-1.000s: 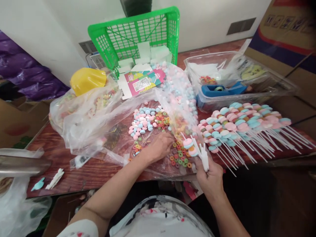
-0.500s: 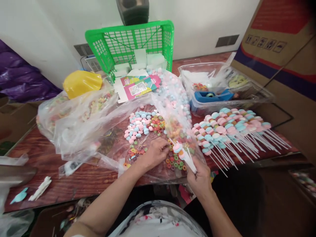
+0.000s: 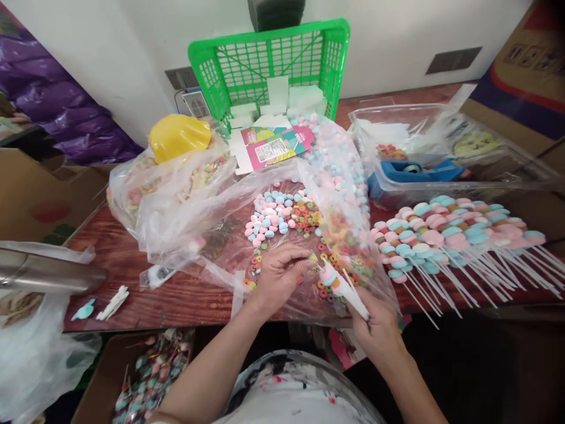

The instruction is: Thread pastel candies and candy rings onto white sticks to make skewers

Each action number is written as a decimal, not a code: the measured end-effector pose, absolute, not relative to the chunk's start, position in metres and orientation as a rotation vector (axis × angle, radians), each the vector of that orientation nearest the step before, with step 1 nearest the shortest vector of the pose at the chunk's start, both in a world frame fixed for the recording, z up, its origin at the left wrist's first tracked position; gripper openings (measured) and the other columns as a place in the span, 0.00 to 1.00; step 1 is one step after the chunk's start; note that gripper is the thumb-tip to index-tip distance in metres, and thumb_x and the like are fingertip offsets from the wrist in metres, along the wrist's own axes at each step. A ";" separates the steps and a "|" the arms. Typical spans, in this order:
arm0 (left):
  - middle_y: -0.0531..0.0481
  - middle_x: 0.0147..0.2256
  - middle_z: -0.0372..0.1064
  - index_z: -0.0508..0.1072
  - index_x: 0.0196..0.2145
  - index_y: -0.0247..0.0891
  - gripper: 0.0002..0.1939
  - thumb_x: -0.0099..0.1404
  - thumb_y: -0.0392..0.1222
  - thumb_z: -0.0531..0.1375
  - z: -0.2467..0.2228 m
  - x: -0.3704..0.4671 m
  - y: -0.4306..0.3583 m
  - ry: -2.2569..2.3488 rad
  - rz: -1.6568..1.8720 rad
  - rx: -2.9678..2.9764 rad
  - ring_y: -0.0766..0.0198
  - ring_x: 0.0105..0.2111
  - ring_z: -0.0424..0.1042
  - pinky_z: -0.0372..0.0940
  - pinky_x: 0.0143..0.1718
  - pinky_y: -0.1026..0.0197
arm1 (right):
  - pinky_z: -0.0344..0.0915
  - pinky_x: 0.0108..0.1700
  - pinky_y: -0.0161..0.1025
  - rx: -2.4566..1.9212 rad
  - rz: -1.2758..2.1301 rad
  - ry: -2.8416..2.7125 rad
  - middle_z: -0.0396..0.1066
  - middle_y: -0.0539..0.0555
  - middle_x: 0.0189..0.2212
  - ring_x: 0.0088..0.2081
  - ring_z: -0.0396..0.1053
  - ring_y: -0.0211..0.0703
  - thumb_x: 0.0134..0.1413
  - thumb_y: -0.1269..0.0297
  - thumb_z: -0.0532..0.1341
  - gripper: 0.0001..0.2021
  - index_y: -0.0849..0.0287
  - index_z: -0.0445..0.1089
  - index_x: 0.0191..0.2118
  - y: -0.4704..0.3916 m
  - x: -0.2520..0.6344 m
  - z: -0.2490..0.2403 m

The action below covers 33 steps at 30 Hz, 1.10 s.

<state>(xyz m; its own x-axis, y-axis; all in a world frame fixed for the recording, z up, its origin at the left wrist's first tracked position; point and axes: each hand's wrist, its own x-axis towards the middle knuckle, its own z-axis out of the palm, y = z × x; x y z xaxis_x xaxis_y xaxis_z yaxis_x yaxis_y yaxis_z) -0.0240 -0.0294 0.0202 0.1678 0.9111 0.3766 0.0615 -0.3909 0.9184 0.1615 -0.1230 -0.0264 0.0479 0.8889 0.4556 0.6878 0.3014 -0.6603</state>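
My left hand (image 3: 282, 274) pinches a small yellow-green cereal ring (image 3: 313, 258) between thumb and fingertips, close to the tip of a stick. In my right hand (image 3: 375, 321) is a bundle of white sticks (image 3: 355, 297). Pink, white and blue candy pieces with an orange ring (image 3: 335, 283) between them are threaded on one of those sticks. Beneath the hands, loose cereal rings (image 3: 326, 291) lie on clear plastic. Pink, blue and white candies (image 3: 267, 217) are heaped behind my left hand.
Many threaded candy sticks (image 3: 454, 229) lie in a row at right. Behind them stands a clear bin (image 3: 441, 182) with a blue tape dispenser (image 3: 419, 170). A green basket (image 3: 269, 59) stands at the back, bagged cereal (image 3: 176, 188) at left. A metal cylinder (image 3: 48, 272) is at far left.
My left hand has come up from the loose cereal rings with one ring between its fingers, now beside the stick tip. My right hand still holds the sticks. The view has turned left.
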 end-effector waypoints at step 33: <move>0.43 0.33 0.72 0.75 0.35 0.34 0.09 0.60 0.30 0.55 0.006 -0.064 0.061 1.093 0.463 2.923 0.57 0.38 0.68 0.64 0.41 0.54 | 0.68 0.27 0.36 -1.397 0.059 -1.599 0.76 0.56 0.28 0.25 0.74 0.44 0.55 0.73 0.53 0.11 0.62 0.72 0.38 -0.117 0.157 -0.050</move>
